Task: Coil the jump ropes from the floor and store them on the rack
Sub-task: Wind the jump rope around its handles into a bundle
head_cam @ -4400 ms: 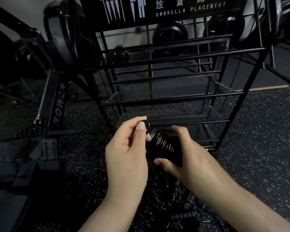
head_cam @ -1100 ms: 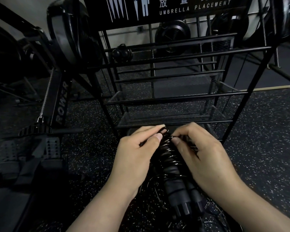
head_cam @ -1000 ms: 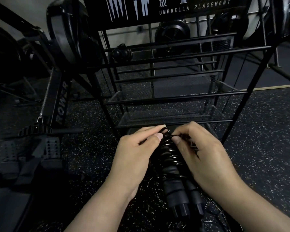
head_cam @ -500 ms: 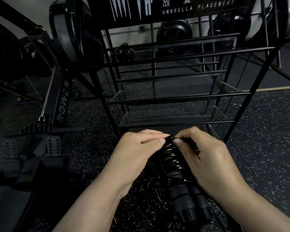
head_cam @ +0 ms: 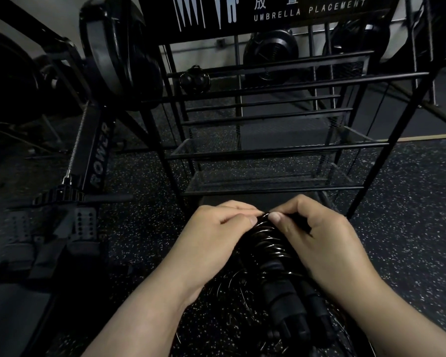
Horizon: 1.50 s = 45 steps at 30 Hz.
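Pinching the top of the rope (head_cam: 269, 243) with both hands: my left hand (head_cam: 216, 235) has thumb and fingers curled onto the upper end of the coil, my right hand (head_cam: 317, 235) does the same from the other side, fingertips nearly meeting. Rope is black, cord wound in tight loops around its two handles (head_cam: 291, 313), which point down toward me. Bundle is held in the air above the floor (head_cam: 410, 202), just in front of the rack (head_cam: 268, 150) and below its lowest mesh shelf. More loose cord (head_cam: 232, 284) lies on the floor under the bundle, thin and hard to trace. Rack is black bars with a sign reading UMBRELLA PLACEMENT on top. Rower (head_cam: 98, 155) stands left of the rack. Speckled dark floor all round.
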Available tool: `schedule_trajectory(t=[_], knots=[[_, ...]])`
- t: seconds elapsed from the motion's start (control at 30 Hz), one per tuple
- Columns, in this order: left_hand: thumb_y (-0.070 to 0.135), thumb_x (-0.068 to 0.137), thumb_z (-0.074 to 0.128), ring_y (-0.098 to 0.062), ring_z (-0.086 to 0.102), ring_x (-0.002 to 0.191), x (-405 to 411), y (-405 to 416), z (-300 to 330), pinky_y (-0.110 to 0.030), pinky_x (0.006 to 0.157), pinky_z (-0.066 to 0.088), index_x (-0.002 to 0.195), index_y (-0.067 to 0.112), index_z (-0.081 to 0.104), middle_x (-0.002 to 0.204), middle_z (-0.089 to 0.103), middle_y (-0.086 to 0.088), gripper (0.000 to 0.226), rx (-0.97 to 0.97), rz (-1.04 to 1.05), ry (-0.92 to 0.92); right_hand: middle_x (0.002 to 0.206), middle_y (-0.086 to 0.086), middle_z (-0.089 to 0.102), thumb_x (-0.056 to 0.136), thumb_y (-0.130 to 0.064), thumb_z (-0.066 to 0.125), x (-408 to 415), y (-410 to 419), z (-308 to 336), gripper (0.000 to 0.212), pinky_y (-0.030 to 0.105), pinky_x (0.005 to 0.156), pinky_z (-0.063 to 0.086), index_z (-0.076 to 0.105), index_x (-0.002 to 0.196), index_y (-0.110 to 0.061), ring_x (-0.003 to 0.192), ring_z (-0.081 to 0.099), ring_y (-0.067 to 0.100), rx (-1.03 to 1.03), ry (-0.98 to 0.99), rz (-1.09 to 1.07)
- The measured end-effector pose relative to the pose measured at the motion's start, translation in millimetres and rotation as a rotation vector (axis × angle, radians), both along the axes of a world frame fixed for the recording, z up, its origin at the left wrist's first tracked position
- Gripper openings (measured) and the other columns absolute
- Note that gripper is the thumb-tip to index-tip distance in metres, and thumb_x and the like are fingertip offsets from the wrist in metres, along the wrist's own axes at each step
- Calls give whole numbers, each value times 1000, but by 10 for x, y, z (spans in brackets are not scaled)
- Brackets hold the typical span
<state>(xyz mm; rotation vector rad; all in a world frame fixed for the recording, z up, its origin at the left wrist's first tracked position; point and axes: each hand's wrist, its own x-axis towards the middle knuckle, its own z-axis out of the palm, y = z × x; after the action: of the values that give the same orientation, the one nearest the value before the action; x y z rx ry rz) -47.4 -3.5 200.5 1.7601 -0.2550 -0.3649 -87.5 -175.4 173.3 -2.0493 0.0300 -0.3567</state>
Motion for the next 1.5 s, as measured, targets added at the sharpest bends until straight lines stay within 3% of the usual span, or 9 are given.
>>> schedule_trajectory(t=[0.23, 0.47, 0.6, 0.87, 1.0, 1.17, 1.33, 1.4, 1.5], knots=[[10, 95, 66, -1, 69, 103, -30, -91, -76, -12, 88, 50, 98, 16, 82, 106, 75, 13, 18, -73, 56, -55, 75, -20, 73, 90, -32, 72, 25, -23, 10, 9, 13, 64, 49, 73, 83, -36, 71, 67, 2, 111, 9, 10], [6, 97, 62, -14, 71, 106, -44, -132, -134, -27, 97, 54, 94, 10, 82, 103, 77, 3, 21, -166, 116, -22, 87, -28, 71, 97, -22, 65, 2, 0, 9, 14, 4, 69, 43, 70, 96, -35, 83, 66, -8, 109, -18, 65], [7, 98, 61, -10, 70, 106, -61, -145, -142, -24, 96, 53, 95, 11, 81, 104, 77, 5, 21, -182, 127, 11, 86, -19, 71, 97, -21, 65, 4, 24, -24, 14, 10, 66, 45, 66, 90, -34, 76, 64, 1, 136, -43, 34], [21, 105, 50, -23, 67, 116, -102, -133, -116, -27, 94, 55, 118, 6, 70, 120, 70, -19, 29, -302, 73, 172, 91, -13, 66, 96, -13, 65, 5, 72, -9, 23, 7, 76, 42, 62, 85, -32, 91, 62, 4, 107, -126, 38], [28, 105, 49, -22, 69, 115, -150, -194, -93, -36, 101, 54, 117, 13, 73, 115, 75, -10, 31, -328, 106, 235, 95, -15, 67, 96, -11, 65, 24, 87, -27, 29, 5, 81, 42, 62, 89, -39, 98, 64, 4, 83, -161, 56], [34, 103, 54, -1, 72, 100, -156, -230, -91, -17, 79, 55, 105, 25, 78, 103, 78, 8, 26, -233, 192, 196, 103, -22, 66, 94, -21, 70, -16, 93, -43, 13, 6, 88, 42, 71, 99, -32, 106, 63, -2, 51, -162, 81], [26, 100, 61, 8, 65, 74, -193, -290, -99, -4, 59, 46, 84, 13, 72, 87, 75, 1, 24, -231, 248, 162, 101, -23, 63, 89, -29, 75, -26, 140, -25, 12, 5, 81, 40, 65, 86, -35, 101, 61, -4, 72, -56, 30], [25, 99, 62, 6, 63, 73, -207, -318, -123, -5, 62, 47, 82, 15, 71, 82, 72, 4, 21, -221, 276, 139, 99, -22, 62, 90, -28, 71, -15, 141, -38, 13, 4, 81, 39, 62, 87, -36, 101, 59, -5, 12, -58, 35], [17, 96, 65, 1, 69, 90, -186, -341, -181, -15, 77, 50, 104, 22, 64, 98, 76, 7, 9, -253, 362, 131, 99, -20, 59, 89, -21, 69, -11, 153, -82, 22, 4, 83, 38, 55, 89, -37, 102, 57, -5, -85, -66, 66]])
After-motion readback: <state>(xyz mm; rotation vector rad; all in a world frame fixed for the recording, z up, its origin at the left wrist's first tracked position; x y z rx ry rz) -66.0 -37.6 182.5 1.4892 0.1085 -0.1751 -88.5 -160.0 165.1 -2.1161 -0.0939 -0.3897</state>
